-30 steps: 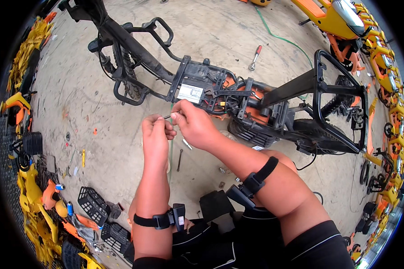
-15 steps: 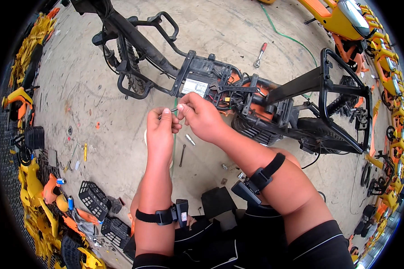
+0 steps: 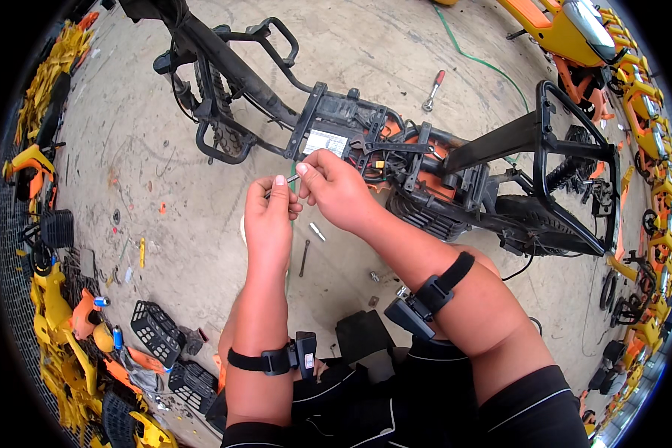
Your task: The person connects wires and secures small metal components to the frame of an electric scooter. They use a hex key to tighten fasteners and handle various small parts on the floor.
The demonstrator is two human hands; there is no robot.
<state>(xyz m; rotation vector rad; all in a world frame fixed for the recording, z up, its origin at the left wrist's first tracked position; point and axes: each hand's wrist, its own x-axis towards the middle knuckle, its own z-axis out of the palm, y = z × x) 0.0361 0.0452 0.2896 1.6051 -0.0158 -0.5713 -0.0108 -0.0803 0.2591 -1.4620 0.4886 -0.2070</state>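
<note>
A thin, dark metal pin (image 3: 292,178), perhaps a bolt, spans the gap between my two hands. My left hand (image 3: 269,213) pinches one end between thumb and forefinger. The other end sits in the fingertips of my right hand (image 3: 334,187); most of the pin is hidden by fingers. Both hands are in front of the stripped black frame of a two-wheeler (image 3: 336,112), close to a white label (image 3: 326,142) on it. Wiring and orange parts show inside the frame. Under my hands, a silver socket (image 3: 317,231) and a dark slender wrench (image 3: 304,258) lie on the concrete.
A red-handled ratchet (image 3: 434,90) lies beyond the frame. Small metal sockets (image 3: 374,276) sit near my right forearm. Yellow body panels (image 3: 51,313) and black grilles (image 3: 157,331) are piled at left. Yellow vehicles (image 3: 575,33) line the right side. A green hose (image 3: 470,54) crosses the floor.
My right hand has shifted slightly up, and a little more of the pin shows between the fingertips. Both hands keep their pinch; the frame and floor tools stay put.
</note>
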